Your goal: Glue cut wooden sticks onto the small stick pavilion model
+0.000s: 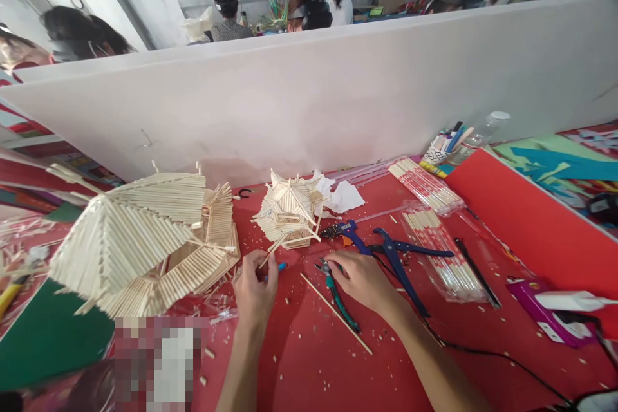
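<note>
My left hand [255,286] is closed in a pinch on a short wooden stick [271,252], whose tip points up towards the small stick pavilion [288,209]. A blue pen-like thing [282,266] shows partly behind that hand. My right hand [360,277] has its fingers curled at the head of green-handled cutting pliers [340,304], whose handles point towards me on the red table. A long thin stick [333,310] lies beside the pliers. To the left stands a larger pavilion model [140,225] made of the same pale sticks.
A blue glue gun [355,236] and larger blue-handled cutters [396,264] lie right of centre. Packed chopsticks [447,257], a purple power strip [550,315], a red board [535,219] and a pen cup [439,151] are further right. A white partition [313,96] rises behind; people sit beyond it.
</note>
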`<state>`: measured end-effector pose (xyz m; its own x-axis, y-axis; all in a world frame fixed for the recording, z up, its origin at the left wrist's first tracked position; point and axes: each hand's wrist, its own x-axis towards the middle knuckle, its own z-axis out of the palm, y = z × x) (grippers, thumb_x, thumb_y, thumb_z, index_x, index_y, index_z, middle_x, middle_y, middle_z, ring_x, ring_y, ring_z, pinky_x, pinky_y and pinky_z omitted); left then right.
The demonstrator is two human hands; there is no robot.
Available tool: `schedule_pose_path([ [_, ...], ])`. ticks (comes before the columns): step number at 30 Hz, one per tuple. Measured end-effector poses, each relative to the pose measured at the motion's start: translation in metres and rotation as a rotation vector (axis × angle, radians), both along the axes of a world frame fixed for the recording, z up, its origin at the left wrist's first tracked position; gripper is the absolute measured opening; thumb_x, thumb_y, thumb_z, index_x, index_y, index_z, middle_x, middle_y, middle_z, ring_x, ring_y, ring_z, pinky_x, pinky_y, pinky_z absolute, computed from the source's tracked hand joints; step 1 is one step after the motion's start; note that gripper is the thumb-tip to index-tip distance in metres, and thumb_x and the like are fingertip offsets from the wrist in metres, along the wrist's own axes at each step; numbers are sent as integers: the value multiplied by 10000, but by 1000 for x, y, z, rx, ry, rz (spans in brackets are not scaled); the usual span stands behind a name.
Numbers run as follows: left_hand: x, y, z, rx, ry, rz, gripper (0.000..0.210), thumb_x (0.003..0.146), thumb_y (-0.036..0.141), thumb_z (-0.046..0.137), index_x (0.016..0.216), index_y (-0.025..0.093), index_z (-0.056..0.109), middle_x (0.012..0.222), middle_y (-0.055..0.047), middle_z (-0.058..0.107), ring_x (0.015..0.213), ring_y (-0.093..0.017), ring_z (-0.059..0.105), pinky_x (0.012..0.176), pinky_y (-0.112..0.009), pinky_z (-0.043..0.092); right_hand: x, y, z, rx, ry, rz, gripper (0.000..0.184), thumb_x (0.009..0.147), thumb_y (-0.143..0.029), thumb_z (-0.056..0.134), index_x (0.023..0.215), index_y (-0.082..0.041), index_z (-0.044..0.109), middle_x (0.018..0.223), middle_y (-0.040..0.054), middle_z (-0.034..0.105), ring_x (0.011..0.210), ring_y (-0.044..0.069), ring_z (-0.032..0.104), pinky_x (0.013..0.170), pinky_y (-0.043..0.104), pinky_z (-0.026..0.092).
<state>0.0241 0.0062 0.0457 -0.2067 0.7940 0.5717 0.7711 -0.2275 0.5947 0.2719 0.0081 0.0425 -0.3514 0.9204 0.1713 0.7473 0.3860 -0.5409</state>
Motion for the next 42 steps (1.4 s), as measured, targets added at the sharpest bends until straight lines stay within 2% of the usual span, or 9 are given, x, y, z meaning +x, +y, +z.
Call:
schedule_pose_path([
  [4,2,0,4,-5,-6,-1,146,938,346,628,961,208,588,619,64,639,485,-96,598,544,-193,465,8,1,-4,-34,-16,-48,256,1042,-239,463,1080,-214,715,1036,72,787,897,222,749,774,303,502],
  [14,-2,1,1,8,20,17,154,935,357,635,956,207,606,634,49,648,505,-103,601,562,-200,475,9,-2,1,-89,-8,-60,237,1030,-231,476,1073,-212,708,1006,62,788,852,209,741,751,294,478],
  [21,-1,1,3,-23,-1,13,185,938,389,616,953,205,607,632,35,653,506,-116,608,552,-212,480,-9,-7,0,-120,-63,-5,228,1031,-202,493,1096,-221,711,1017,60,776,897,205,731,739,275,455],
  [25,-1,1,3,-20,-4,7,179,936,383,623,950,205,608,631,39,652,496,-111,601,547,-208,475,-20,-9,-1,-115,-108,25,167,1008,-163,540,1026,-204,701,981,55,749,846,198,701,689,274,413],
  [33,-2,1,1,-29,-4,27,197,932,392,624,969,199,617,692,16,693,537,-116,642,563,-208,485,-4,-5,-8,-106,-89,-74,98,1024,-181,542,988,-211,628,947,25,710,807,179,664,651,269,356],
  [37,-3,1,0,-32,-11,22,214,928,407,629,979,200,615,693,16,692,539,-119,648,569,-213,484,-7,-11,-1,-104,-109,-26,120,1019,-156,542,958,-208,631,933,28,701,807,175,657,664,267,369],
  [42,-5,0,1,-85,-20,15,219,930,413,631,994,205,609,710,12,705,571,-125,668,579,-213,475,-35,-22,6,-81,-96,91,117,1018,-179,570,957,-200,668,929,41,701,832,182,662,699,277,420],
])
